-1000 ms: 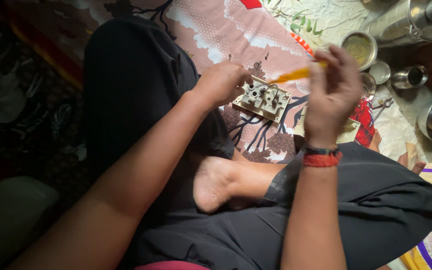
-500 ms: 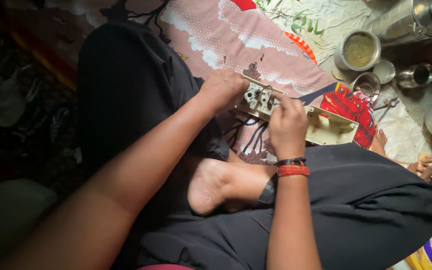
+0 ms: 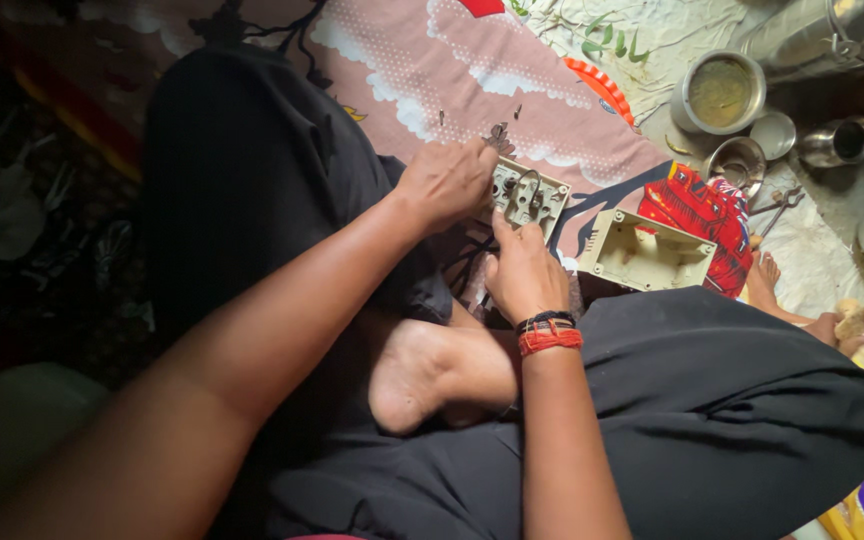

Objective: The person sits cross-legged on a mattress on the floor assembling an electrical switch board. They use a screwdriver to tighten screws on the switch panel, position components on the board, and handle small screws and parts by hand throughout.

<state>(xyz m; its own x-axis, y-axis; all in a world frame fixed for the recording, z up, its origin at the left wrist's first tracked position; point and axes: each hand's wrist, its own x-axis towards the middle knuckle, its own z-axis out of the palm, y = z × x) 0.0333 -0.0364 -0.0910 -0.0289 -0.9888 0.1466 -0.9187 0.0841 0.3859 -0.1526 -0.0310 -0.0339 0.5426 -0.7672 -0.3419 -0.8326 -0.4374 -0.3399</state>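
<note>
My right hand (image 3: 524,272) has come down onto the switch plate (image 3: 530,194). A second ago it was raised above the work with a yellow-handled tool in its fingers; half a second ago it was already low on the plate with a dark shaft showing beyond it. Now its fingers are curled against the plate's near edge and I can't tell whether the tool is in them, since none of it shows. I judge the work has gone from picking up the tool to working close on the plate's fittings.

My left hand (image 3: 444,180) clamps the plate's far edge, as it did in both earlier views, holding it tilted over my lap with the metal parts facing up.

Just beside the plate, to the right, the cream box (image 3: 647,251) lies open side up on the cloth (image 3: 422,70), apart from both hands. It has come into plain view now the right hand is lower.

Further out, past the pink patterned cloth, steel pots (image 3: 720,93) and small cups stand on the floor, with pliers (image 3: 778,205) near them. I sit cross-legged; the left of the room is dark.
</note>
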